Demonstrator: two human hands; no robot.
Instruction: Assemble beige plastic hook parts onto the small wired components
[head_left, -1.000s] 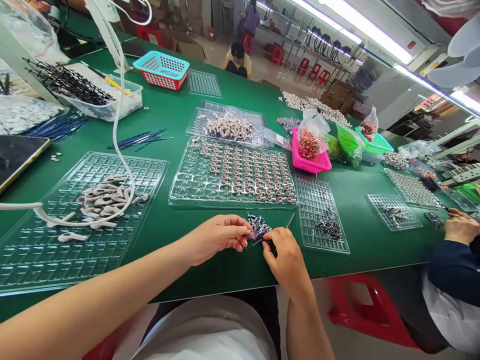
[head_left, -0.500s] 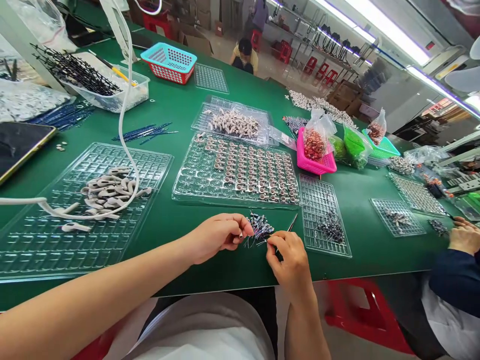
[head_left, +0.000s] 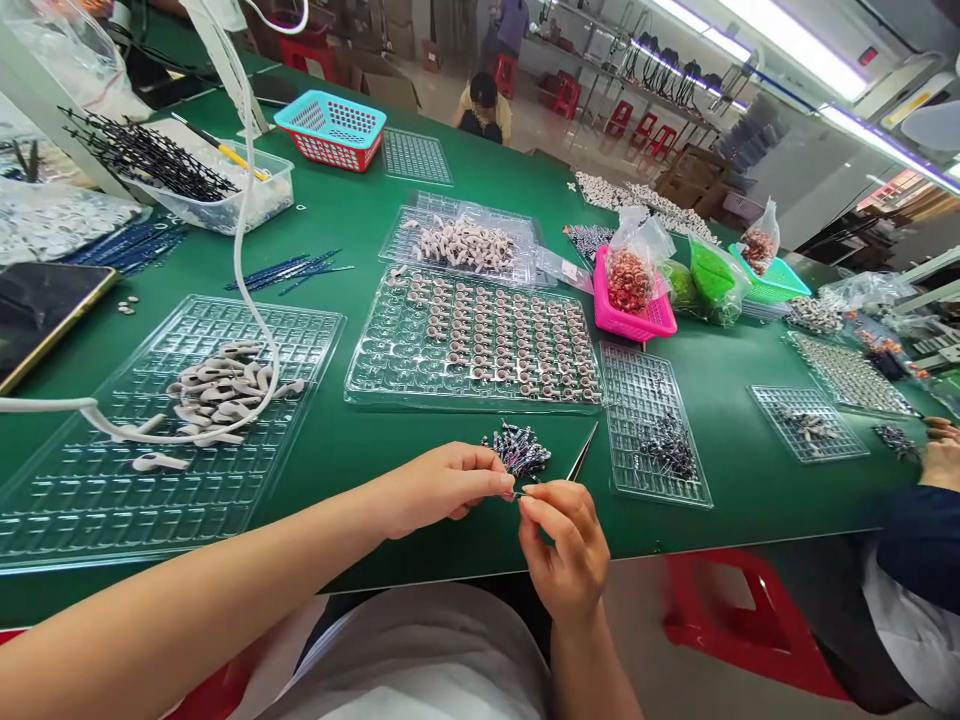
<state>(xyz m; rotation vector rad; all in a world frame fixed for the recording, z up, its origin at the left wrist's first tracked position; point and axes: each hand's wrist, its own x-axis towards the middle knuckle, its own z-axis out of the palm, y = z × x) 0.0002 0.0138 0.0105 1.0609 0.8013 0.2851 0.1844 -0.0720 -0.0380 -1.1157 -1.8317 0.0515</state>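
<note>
In the middle of the bench my left hand [head_left: 457, 485] is closed in a pinch; the earbud shell in it is almost wholly covered by the fingers. My right hand [head_left: 566, 545] meets it fingertip to fingertip, pinching a small thin electronic part [head_left: 519, 494] between the two hands. Just beyond them lies a pile of small dark wired parts [head_left: 521, 450]. Metal tweezers [head_left: 582, 452] rest on the bench beside my right hand. A clear tray [head_left: 472, 345] beyond the pile has earbud shells standing in rows, its left side mostly without shells.
Left is a clear tray [head_left: 300, 345] with loose earbud stems [head_left: 225, 385], crossed by a white cable [head_left: 241, 240]. To the right, another tray [head_left: 626, 385] bears dark parts. A pink basket [head_left: 637, 320] stands farther back. A co-worker's hand [head_left: 941, 455] shows at the right edge.
My hands have come together; the right moved left and slightly nearer, the left slightly right. The shell's round end, visible in my left hand before, is now covered. The view shifted slightly.
</note>
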